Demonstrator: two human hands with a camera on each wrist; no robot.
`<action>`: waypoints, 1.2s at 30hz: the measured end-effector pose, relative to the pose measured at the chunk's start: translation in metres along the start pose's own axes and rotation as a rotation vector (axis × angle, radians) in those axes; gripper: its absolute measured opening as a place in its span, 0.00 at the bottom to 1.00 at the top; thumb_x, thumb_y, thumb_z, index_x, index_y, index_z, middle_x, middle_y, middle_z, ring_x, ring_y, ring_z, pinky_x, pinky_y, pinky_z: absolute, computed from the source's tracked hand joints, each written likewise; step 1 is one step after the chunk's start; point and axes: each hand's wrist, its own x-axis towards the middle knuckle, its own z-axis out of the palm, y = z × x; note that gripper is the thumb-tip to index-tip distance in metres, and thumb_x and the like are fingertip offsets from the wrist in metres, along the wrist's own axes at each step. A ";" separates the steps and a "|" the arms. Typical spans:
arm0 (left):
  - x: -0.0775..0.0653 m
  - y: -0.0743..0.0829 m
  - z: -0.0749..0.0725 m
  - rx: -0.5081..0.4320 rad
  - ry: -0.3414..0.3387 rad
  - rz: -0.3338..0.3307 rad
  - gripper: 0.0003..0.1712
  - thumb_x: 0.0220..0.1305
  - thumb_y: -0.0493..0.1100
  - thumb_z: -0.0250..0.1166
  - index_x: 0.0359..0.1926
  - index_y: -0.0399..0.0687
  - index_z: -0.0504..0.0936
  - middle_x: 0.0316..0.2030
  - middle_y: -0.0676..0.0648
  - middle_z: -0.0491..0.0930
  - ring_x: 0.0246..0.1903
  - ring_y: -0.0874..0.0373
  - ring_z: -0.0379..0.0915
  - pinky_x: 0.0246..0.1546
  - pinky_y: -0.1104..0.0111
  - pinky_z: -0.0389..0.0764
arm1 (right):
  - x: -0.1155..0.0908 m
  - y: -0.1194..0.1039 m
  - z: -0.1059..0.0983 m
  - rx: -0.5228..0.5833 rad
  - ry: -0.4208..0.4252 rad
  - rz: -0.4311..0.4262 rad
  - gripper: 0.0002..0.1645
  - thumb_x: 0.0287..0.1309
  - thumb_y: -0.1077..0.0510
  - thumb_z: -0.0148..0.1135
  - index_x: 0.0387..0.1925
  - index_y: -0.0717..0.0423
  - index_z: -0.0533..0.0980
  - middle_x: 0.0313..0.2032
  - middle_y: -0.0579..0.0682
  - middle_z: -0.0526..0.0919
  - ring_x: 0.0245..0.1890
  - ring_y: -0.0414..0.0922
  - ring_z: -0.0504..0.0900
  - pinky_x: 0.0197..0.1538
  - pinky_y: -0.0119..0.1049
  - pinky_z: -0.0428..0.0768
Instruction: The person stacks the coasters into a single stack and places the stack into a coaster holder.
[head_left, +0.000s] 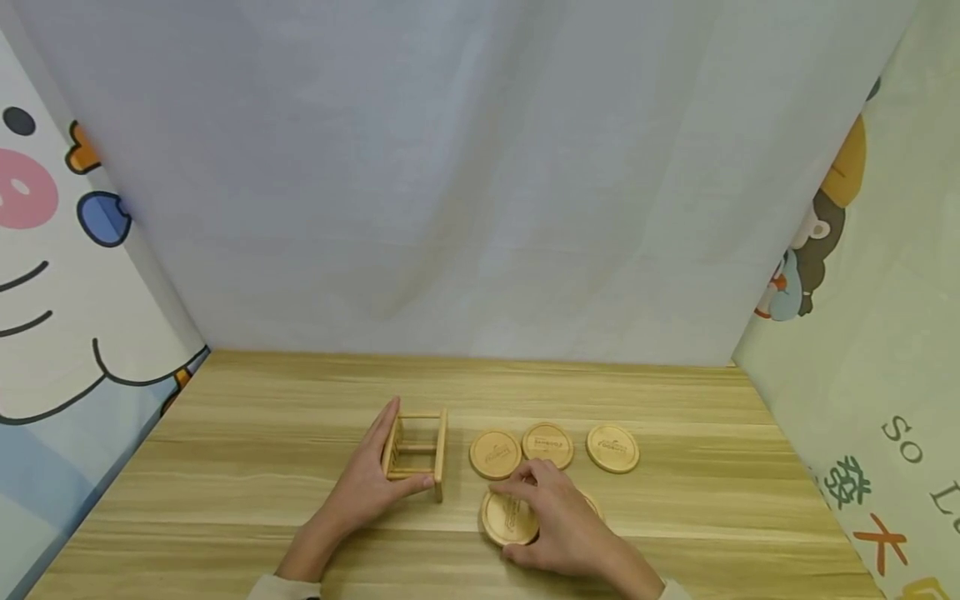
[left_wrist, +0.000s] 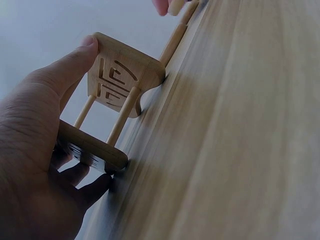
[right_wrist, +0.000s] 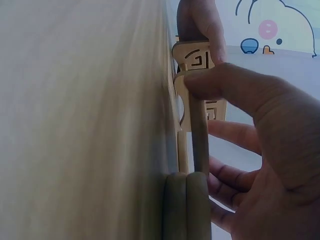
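Note:
My left hand grips a small wooden coaster holder, thumb along its near side and fingers round its left panel. Cut-out line patterns show on the holder's end panel in the left wrist view. With thumb and fingertips, my right hand pinches a round wooden coaster by its edges. That coaster appears edge-on in the right wrist view, slightly off the table. Under the right palm lie two stacked coasters; in the head view just a rim peeks out past the hand.
Three more coasters lie flat beyond the right hand: a left one, a middle one close beside it, and a right one set apart. All rest on the wood-grain table. A pale cloth hangs behind.

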 end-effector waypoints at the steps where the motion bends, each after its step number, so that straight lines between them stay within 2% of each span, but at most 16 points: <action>1: 0.000 0.000 0.000 -0.001 0.000 0.000 0.77 0.57 0.57 0.87 0.91 0.44 0.45 0.88 0.33 0.46 0.86 0.29 0.44 0.81 0.32 0.53 | 0.000 0.000 -0.001 0.003 0.003 0.004 0.44 0.45 0.49 0.90 0.67 0.48 0.86 0.56 0.43 0.80 0.58 0.42 0.76 0.61 0.47 0.81; 17: 0.000 0.000 0.000 -0.016 -0.009 -0.003 0.77 0.58 0.57 0.87 0.91 0.44 0.44 0.89 0.34 0.45 0.86 0.29 0.43 0.81 0.32 0.53 | -0.007 -0.006 -0.012 0.031 0.032 0.054 0.44 0.45 0.52 0.89 0.67 0.47 0.86 0.59 0.41 0.79 0.60 0.41 0.75 0.64 0.52 0.80; 24: 0.000 0.001 0.000 -0.030 -0.013 -0.015 0.77 0.58 0.57 0.87 0.92 0.46 0.44 0.89 0.34 0.45 0.86 0.29 0.42 0.81 0.32 0.53 | -0.011 -0.002 -0.015 0.015 0.064 0.047 0.44 0.44 0.51 0.87 0.68 0.46 0.86 0.59 0.40 0.79 0.60 0.41 0.75 0.64 0.54 0.80; 36: -0.001 0.002 0.000 -0.036 -0.014 -0.022 0.77 0.58 0.57 0.87 0.92 0.45 0.44 0.89 0.35 0.45 0.86 0.30 0.42 0.82 0.33 0.52 | -0.020 0.007 -0.019 -0.025 0.138 0.021 0.44 0.41 0.51 0.88 0.66 0.48 0.86 0.58 0.43 0.79 0.58 0.42 0.76 0.60 0.52 0.81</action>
